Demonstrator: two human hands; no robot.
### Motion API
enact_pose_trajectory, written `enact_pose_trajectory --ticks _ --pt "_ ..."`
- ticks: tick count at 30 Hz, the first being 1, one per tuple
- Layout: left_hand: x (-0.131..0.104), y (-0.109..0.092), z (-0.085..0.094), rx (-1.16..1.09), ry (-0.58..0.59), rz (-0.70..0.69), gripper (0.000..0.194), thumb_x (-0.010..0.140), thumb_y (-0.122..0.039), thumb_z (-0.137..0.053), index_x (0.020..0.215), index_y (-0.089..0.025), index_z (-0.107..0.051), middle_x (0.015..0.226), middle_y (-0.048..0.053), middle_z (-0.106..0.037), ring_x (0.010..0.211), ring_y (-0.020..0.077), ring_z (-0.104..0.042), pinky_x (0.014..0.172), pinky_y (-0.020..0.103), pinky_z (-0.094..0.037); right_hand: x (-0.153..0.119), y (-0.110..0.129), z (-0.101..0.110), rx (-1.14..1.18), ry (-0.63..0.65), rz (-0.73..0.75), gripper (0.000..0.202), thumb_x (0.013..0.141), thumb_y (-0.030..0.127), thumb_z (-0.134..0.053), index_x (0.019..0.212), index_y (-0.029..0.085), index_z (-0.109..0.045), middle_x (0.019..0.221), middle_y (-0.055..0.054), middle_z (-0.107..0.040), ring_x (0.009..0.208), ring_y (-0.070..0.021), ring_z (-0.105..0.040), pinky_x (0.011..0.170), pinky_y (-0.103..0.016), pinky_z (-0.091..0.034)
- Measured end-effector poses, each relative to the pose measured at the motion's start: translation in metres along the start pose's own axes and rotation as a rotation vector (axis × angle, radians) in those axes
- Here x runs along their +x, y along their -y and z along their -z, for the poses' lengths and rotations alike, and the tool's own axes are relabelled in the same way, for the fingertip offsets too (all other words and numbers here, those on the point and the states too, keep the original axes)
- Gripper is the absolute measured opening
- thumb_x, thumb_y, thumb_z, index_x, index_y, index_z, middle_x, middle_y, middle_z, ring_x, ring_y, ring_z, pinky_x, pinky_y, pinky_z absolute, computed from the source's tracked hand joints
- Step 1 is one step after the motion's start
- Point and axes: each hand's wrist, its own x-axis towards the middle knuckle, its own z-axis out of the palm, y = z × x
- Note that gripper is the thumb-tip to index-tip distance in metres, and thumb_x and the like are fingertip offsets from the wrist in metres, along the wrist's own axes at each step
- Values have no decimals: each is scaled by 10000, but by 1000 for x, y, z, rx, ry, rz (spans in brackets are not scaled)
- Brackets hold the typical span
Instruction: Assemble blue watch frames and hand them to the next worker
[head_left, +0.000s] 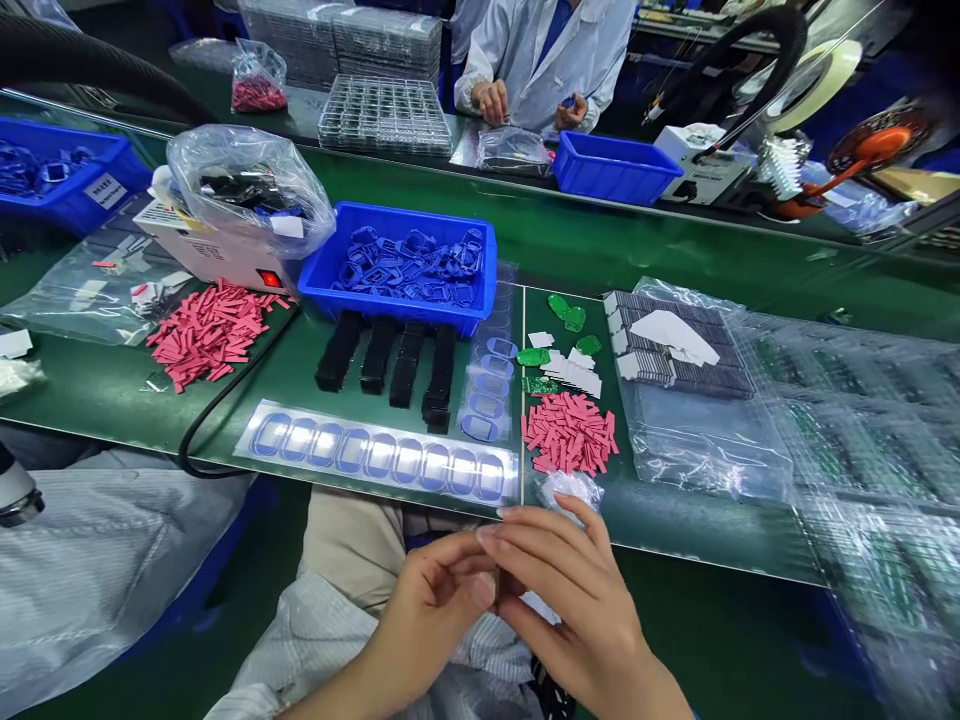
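Careful w/ the loose pile of small, flat pink strips (570, 435), right of ctr in frame: a knuckle snagging the crumpled clear-plastic bag (574, 488) just below could scatter them. Your L hand (435, 612) & R hand (574, 590) meet bottom ctr, R's fingers arched toward L's thumb, tips close together; can't tell if they're clamped on anything.
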Motion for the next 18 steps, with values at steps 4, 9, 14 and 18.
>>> enact_pose_trajectory --ticks 4,9,14,18 --pt "-4 -2 -1 -181 236 138 515 705 -594 -645 994 -180 -745 855 90 -747 820 179 -686 769 266 -503 3 11 -2 470 -70 -211 259 839 264 -633 1073 240 -526 981 -32 -730 932 -198 -697 1010 -452 -442" --pt "-6 0 -10 -458 301 280 451 615 -535 -755 922 -205 -764 731 25 -737 752 103 -683 775 183 -487 1 23 -10 869 -77 -376 304 831 468 -624 990 256 -476 984 -34 -724 954 -187 -692 963 -404 -505" --pt "-5 4 -3 -314 180 135 357 649 -444 -776 945 -245 -763 794 13 -762 752 96 -683 744 177 -498 2 17 -1 615 -292 -300 56 860 248 -612 878 216 -570 869 -53 -662 863 -191 -653 698 -325 -567" --pt "-7 0 4 -85 142 48 369 679 -415 -764 1025 -288 -740 843 29 -783 798 160 -701 811 261 -509 4 11 11 285 -272 -200 182 770 24 -619 827 197 -634 749 -29 -612 728 -167 -582 625 -315 -503"
